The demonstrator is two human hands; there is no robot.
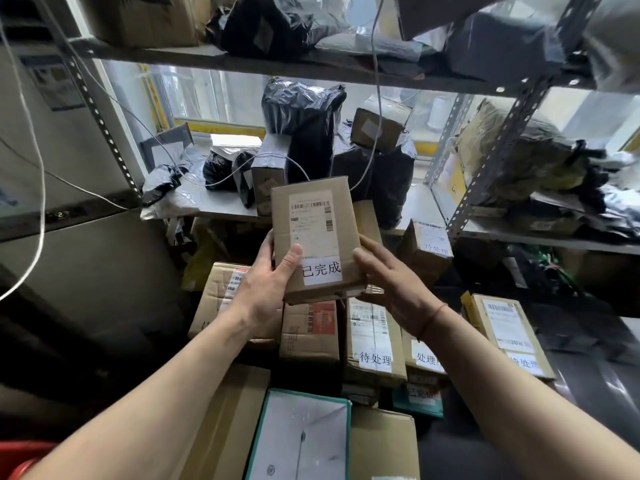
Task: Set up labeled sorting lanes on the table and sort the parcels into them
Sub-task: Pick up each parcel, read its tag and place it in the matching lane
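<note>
- A small cardboard parcel [317,237] is held up in the middle of the view, in front of the metal shelving [498,140], with both hands under its near end
- Its long axis runs near to far, tilted slightly so the far end leans left; the labelled face is turned toward the camera
- A shipping label [311,221] with barcodes covers the far part of that face, and a white sticker [322,270] printed 已完成 sits at the near end
- The left hand [265,285] grips the parcel's left edge, thumb curled onto the front face just beside the sticker, other fingers hidden behind
- The right hand [388,277] clasps the right near corner, thumb bent against the side; a thin red cord circles the wrist
- Below lie more cardboard boxes, one [375,341] with a sticker reading 待处理
- On the middle shelf behind stand black plastic mailers [301,129] and a loose white cable [375,98] hanging down
</note>
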